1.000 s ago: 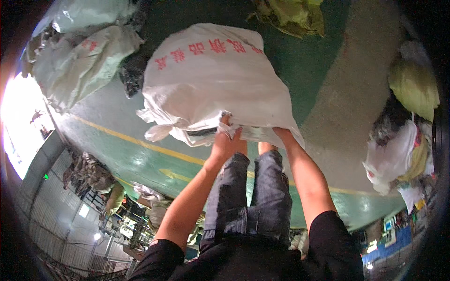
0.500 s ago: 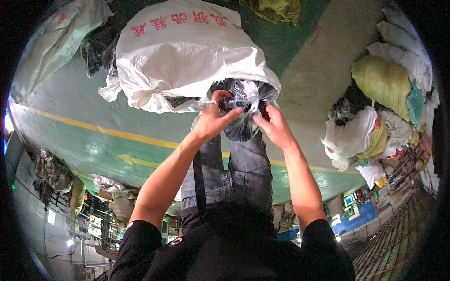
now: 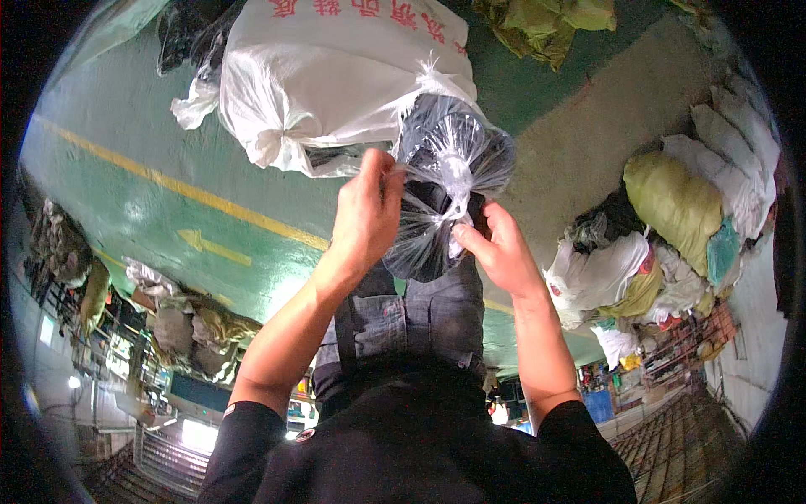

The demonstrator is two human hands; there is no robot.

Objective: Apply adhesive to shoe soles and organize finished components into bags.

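A large white woven sack [image 3: 327, 84] with red print lies in front of me, its right end gaping with frayed edges. Out of that opening bulge two clear plastic bags with dark contents: an upper bag [image 3: 445, 126] and a lower bag [image 3: 420, 248], their gathered necks meeting in the middle. My right hand [image 3: 508, 252] grips the gathered plastic of the lower bag, thumb on top. At the sack's edge, beside the bags, my left hand [image 3: 367, 210] has its fingers curled; what they hold is hidden.
A yellow-green sack [image 3: 546, 21] lies beyond on the green floor. To the right is a heap of white sacks [image 3: 596, 269] and a bulging yellow sack [image 3: 672, 197]. Black bags [image 3: 180, 38] sit at the far left. A yellow line [image 3: 193, 202] crosses the floor.
The plastic bags have come farther out of the sack, towards me, and the upper one is now exposed. My left hand has drawn back from the bags to the sack's edge.
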